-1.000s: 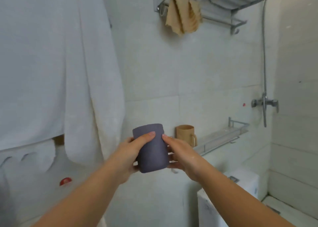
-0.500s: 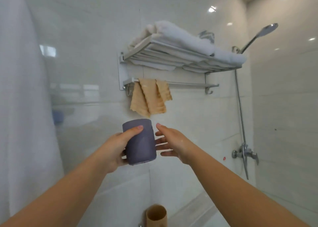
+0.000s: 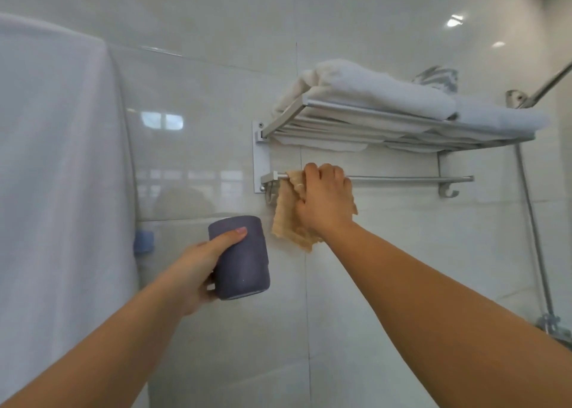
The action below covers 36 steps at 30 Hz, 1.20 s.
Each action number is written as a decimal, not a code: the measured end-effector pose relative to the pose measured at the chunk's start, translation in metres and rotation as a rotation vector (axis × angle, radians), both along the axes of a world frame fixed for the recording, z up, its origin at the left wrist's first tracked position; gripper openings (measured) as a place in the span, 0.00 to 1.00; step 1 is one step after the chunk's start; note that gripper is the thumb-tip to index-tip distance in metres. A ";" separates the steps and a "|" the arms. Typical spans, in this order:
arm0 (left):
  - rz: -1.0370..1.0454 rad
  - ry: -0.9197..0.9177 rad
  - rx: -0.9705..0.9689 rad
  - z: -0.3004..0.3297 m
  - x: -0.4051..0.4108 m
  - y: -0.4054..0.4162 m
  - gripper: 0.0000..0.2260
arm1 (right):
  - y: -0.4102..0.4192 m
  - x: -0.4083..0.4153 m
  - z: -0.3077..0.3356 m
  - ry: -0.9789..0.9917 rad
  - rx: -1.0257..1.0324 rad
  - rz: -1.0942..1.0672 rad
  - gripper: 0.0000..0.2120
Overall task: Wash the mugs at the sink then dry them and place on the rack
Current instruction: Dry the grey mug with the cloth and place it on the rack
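My left hand (image 3: 198,268) grips a dark purple mug (image 3: 243,262), held upright in front of the tiled wall. My right hand (image 3: 325,200) is raised to the rail of the metal towel rack (image 3: 402,178) and grips the tan cloth (image 3: 288,222) that hangs there. The cloth's upper part is bunched under my fingers; its lower edge hangs free just right of the mug. The tan mug and the shelf it stood on are out of view.
Folded white towels (image 3: 371,91) lie on top of the rack. A large white towel (image 3: 58,175) hangs at the left. A shower hose and its valve (image 3: 551,324) run down the right edge. A small blue object (image 3: 144,242) sticks out beside the hanging towel.
The view has tilted up toward the rack. My right hand left the mug, rose to the rail and took hold of the tan cloth. My left hand still holds the mug.
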<state>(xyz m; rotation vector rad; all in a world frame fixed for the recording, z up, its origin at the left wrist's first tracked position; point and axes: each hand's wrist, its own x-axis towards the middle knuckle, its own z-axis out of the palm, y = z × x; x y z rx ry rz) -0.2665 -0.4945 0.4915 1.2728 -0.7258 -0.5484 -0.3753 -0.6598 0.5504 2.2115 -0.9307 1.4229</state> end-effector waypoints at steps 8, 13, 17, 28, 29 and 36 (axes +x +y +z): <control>-0.050 0.002 0.000 -0.001 0.003 0.005 0.19 | 0.011 -0.027 -0.012 -0.162 0.245 0.367 0.11; -0.127 0.026 -0.013 -0.009 -0.012 -0.007 0.26 | 0.048 -0.052 -0.033 -0.285 0.749 0.689 0.13; -0.230 0.059 -0.025 -0.021 -0.027 -0.017 0.20 | 0.073 -0.062 -0.056 -0.410 0.969 0.840 0.10; -0.158 -0.066 -0.144 -0.045 -0.040 -0.032 0.28 | 0.093 -0.036 -0.110 -0.347 0.575 0.917 0.15; -0.131 -0.110 -0.144 -0.046 -0.040 -0.031 0.26 | 0.094 -0.032 -0.112 -0.347 0.545 0.893 0.17; -0.097 -0.135 -0.155 -0.054 -0.038 -0.023 0.18 | 0.089 -0.025 -0.095 -0.438 0.874 0.881 0.16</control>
